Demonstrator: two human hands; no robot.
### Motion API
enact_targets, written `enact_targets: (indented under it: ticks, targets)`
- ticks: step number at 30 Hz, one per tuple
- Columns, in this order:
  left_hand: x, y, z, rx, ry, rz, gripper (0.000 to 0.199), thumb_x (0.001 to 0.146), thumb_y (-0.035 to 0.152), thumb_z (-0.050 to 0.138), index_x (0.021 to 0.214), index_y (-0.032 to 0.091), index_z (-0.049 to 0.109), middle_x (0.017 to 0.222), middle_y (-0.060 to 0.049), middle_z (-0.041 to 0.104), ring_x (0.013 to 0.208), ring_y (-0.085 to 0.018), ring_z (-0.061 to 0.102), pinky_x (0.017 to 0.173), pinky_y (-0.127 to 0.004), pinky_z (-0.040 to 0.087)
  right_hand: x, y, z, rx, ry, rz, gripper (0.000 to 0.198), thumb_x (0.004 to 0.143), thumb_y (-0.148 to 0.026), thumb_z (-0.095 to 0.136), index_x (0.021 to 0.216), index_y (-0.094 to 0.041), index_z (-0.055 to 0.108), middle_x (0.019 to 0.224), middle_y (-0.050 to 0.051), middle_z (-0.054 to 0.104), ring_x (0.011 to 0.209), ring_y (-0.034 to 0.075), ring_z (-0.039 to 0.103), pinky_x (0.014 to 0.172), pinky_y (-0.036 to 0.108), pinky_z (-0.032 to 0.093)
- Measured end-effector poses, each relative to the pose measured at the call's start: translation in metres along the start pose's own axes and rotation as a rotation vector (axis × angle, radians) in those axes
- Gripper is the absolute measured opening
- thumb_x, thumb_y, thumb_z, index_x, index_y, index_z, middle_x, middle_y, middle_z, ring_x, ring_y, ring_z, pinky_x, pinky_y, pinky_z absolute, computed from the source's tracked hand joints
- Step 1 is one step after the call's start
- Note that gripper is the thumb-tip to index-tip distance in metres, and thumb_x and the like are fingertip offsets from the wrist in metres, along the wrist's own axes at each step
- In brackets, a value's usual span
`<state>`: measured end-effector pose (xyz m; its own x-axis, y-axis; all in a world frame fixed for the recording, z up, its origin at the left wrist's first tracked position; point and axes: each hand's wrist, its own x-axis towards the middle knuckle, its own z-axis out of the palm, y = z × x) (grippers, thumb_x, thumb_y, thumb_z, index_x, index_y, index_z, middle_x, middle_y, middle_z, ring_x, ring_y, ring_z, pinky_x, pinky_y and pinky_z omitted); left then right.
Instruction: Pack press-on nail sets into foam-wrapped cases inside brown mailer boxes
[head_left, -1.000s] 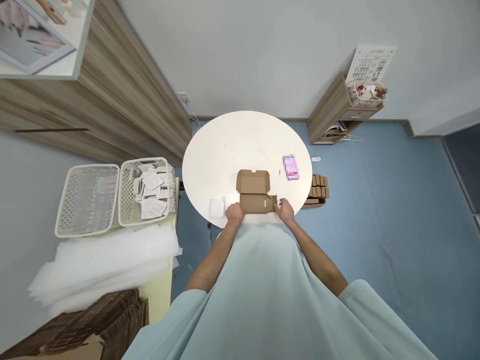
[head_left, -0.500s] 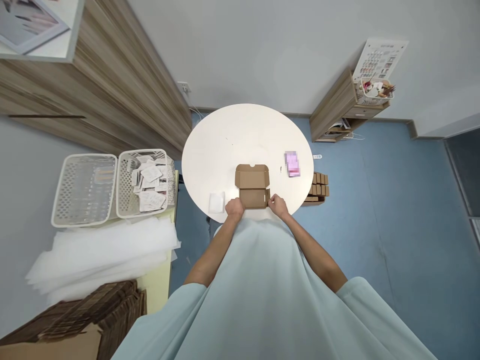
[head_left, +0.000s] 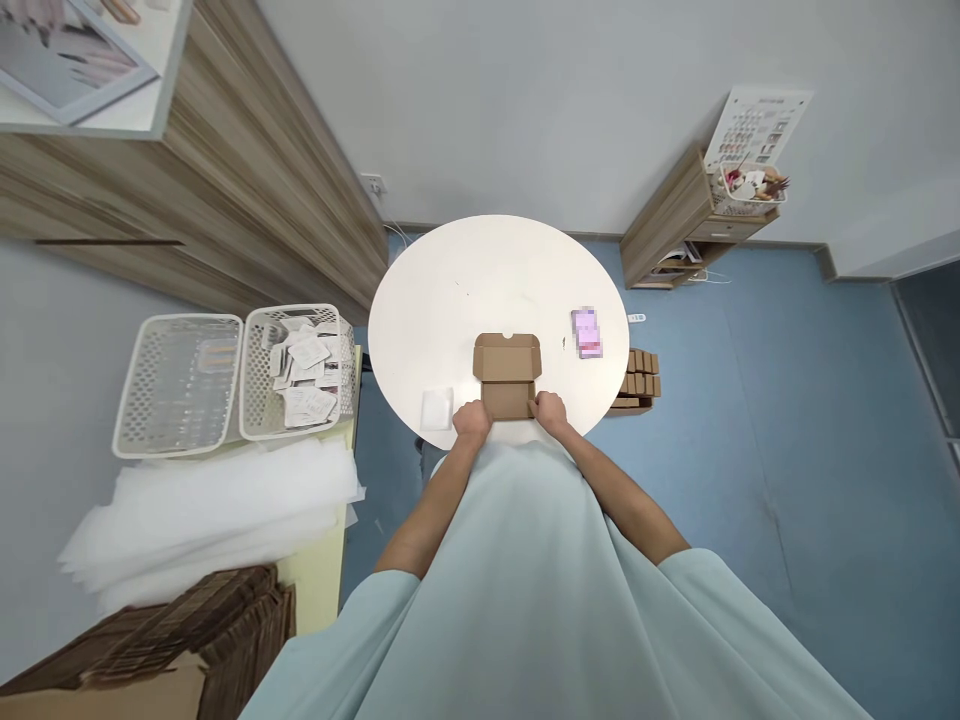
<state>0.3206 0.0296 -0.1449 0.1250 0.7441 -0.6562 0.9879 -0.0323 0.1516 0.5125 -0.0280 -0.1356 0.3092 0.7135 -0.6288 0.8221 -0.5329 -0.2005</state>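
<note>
A brown cardboard box (head_left: 508, 400) lies at the near edge of the white oval table (head_left: 435, 270), its lid folded back away from me. My left hand (head_left: 472, 419) is closed at the box's near left corner. At the near right corner, my right hand (head_left: 550, 411) grips the right side wall, with the fingers partly hidden by the cardboard. Left of my left hand lies a white, translucent square packet (head_left: 436, 409). Farther right on the table is a pink-purple pack (head_left: 587, 332), blurred out in the view.
On a side table at left stand two white plastic baskets, one (head_left: 180, 385) with clear items, another (head_left: 292, 375) with paper packets. White foam sheets (head_left: 225, 510) and flattened brown cartons (head_left: 165, 640) lie nearer. A carton of small boxes (head_left: 640, 375) sits on the floor at right.
My right hand has shifted slightly and its fingers now reach over the box's right wall, which stands straighter. My left hand stays at its corner. The whole view has shifted a little.
</note>
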Motion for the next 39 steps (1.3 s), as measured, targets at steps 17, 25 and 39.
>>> enact_targets:
  ticks: [17,25,39]
  targets:
    - [-0.007,-0.013,0.000,-0.102,0.062,-0.040,0.028,0.108,0.037,0.050,0.120,0.019,0.068,0.126,-0.017,0.075,0.118,-0.033,0.072,0.093,-0.039,0.054,-0.003,-0.007,0.001,-0.076,-0.016,0.019,0.030,0.106,-0.029,0.056,0.116,-0.016,0.081,0.119,0.021,0.079,0.113,0.032,0.076,0.089,0.035,0.053]
    - [-0.006,-0.078,-0.018,-0.311,0.328,-0.303,0.055,0.099,0.050,0.069,0.140,0.017,0.054,0.148,-0.020,0.063,0.127,-0.033,0.070,0.098,-0.039,0.055,-0.019,0.020,-0.008,0.165,0.066,0.084,0.035,0.106,-0.046,0.057,0.092,-0.022,0.078,0.097,0.010,0.082,0.095,0.026,0.075,0.075,0.029,0.047]
    - [-0.002,-0.101,-0.027,-0.285,0.201,-0.388,0.064,0.087,0.052,0.084,0.137,0.020,0.059,0.138,-0.019,0.074,0.131,-0.038,0.069,0.098,-0.042,0.056,-0.035,0.023,-0.016,0.309,0.107,0.090,0.024,0.102,-0.034,0.061,0.087,-0.024,0.077,0.093,0.005,0.082,0.088,0.022,0.073,0.067,0.027,0.042]
